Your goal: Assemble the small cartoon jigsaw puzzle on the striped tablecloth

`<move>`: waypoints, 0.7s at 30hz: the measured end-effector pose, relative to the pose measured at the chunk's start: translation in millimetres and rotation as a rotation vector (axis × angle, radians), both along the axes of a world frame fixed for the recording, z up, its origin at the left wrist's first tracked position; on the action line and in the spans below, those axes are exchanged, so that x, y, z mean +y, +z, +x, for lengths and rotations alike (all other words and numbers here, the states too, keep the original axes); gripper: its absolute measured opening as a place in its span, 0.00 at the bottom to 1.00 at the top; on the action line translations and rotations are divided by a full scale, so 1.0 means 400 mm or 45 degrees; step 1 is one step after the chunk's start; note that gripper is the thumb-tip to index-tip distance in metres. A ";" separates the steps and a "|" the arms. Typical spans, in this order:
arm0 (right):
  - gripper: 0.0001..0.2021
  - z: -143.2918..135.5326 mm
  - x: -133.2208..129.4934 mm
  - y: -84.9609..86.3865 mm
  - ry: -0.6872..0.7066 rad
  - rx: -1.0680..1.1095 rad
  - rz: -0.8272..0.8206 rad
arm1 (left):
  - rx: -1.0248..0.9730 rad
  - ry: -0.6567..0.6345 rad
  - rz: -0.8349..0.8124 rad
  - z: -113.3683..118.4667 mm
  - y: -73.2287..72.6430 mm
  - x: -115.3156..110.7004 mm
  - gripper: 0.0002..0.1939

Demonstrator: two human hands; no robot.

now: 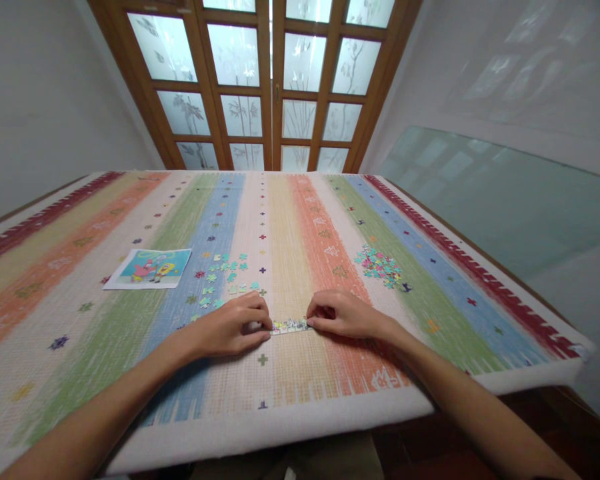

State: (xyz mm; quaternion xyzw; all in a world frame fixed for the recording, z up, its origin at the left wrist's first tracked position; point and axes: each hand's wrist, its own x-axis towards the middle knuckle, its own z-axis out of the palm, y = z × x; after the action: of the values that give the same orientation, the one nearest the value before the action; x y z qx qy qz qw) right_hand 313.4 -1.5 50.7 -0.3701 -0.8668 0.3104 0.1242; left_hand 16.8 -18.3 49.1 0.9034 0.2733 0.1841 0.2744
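Observation:
A narrow joined strip of jigsaw puzzle pieces (291, 325) lies on the striped tablecloth near the front edge. My left hand (240, 323) pinches its left end, with thumb and fingers closed. At the right end, my right hand (343, 313) has its fingertips closed on the strip. Fingers cover both ends, so the outermost pieces are hidden. Just beyond my left hand are several loose teal puzzle pieces (225, 267). A denser pile of teal and pink puzzle pieces (380, 265) lies beyond my right hand.
A printed cartoon picture (153, 269) lies flat at the left. The striped tablecloth (290, 373) covers the table to its front edge. Behind stand wooden doors with frosted panes (245, 117). A pale glass panel (500, 207) leans along the right wall.

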 end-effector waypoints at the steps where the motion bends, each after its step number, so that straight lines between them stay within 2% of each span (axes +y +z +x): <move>1: 0.05 0.000 0.000 0.001 0.005 0.007 -0.004 | 0.001 -0.002 -0.001 0.000 0.000 0.000 0.08; 12: 0.06 0.007 -0.006 0.000 0.034 0.041 -0.073 | 0.002 -0.010 -0.006 0.001 0.000 -0.005 0.08; 21: 0.04 0.003 -0.007 0.004 0.047 0.026 -0.049 | 0.012 -0.013 0.022 0.001 -0.006 -0.007 0.06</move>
State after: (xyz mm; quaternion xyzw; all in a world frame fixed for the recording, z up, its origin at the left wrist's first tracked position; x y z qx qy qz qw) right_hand 314.7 -4.3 52.1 -0.3532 -0.8659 0.3331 0.1203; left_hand 17.2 -21.1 46.7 0.9081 0.2682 0.1807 0.2662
